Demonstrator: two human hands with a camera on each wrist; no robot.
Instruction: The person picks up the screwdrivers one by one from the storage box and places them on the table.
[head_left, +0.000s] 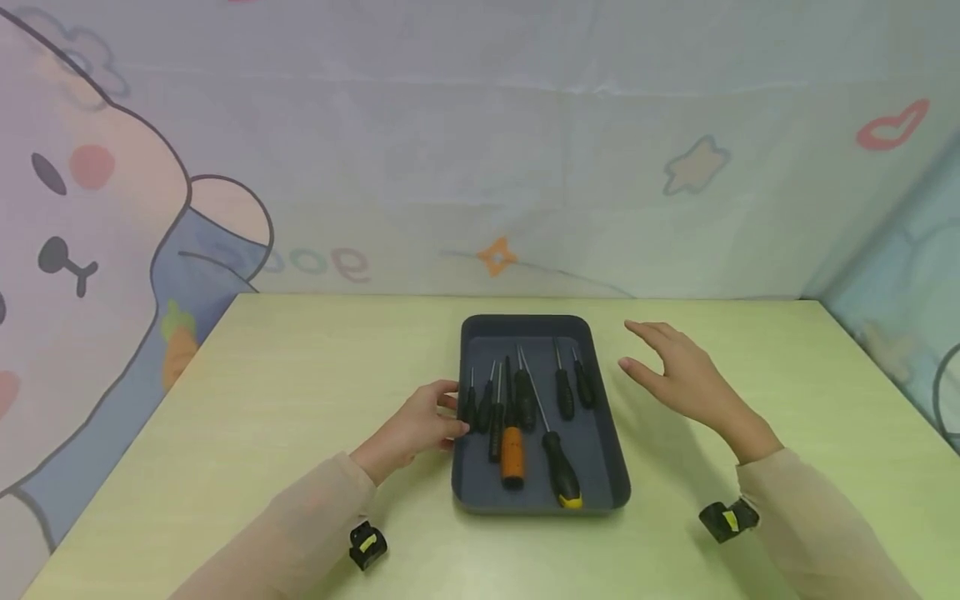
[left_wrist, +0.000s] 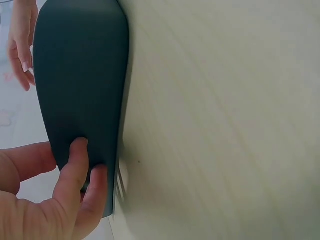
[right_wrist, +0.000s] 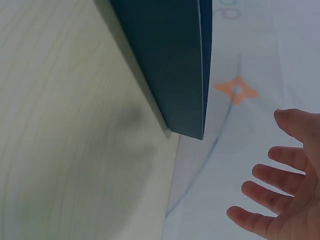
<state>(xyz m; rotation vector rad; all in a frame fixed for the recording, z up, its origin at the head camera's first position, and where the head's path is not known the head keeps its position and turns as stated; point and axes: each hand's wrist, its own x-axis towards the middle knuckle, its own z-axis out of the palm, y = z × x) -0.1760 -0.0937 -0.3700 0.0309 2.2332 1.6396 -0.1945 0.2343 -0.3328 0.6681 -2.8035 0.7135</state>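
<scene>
A dark grey rectangular tray (head_left: 480, 497) lies on the table with several screwdrivers in it. My left hand (head_left: 420, 425) grips its left wall, thumb over the rim and fingers along the outside, as the left wrist view shows on the tray wall (left_wrist: 80, 75). One screwdriver has an orange handle (head_left: 512, 458); a longer screwdriver (head_left: 561, 471) has a black handle with a yellow end. The others, such as a black screwdriver (head_left: 565, 393), are smaller. Off the tray's right side, my right hand (head_left: 686, 379) hovers with fingers spread, touching nothing.
The pale wood-grain table (head_left: 300, 375) extends on both sides of the tray. Behind it hangs a printed cloth (head_left: 480, 150) with cartoon figures. Black wrist devices, one at the left sleeve (head_left: 367, 546) and one at the right sleeve (head_left: 729, 520), sit below the forearms.
</scene>
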